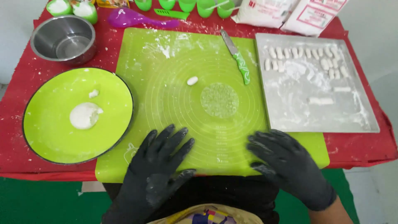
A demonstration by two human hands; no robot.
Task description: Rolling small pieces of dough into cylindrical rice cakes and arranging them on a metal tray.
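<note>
Head view
Packages: two white flour bags (290,12) with red-edged labels lie at the table's far right corner, beyond the floured metal tray (365,120).
Dough piece: a small white oval (192,81) lies alone mid-mat, well apart from both my hands.
Left hand (159,166): black glove, fingers spread flat on the green silicone mat (166,74) at its near edge, gripping nothing.
Right hand (286,164): fingers loosely curled on the mat's near right corner, holding nothing.
Open room: bare mat lies between my hands and the green-handled knife (238,58).
Left edge: a green plate (54,132) holds a dough lump (85,115).
</note>
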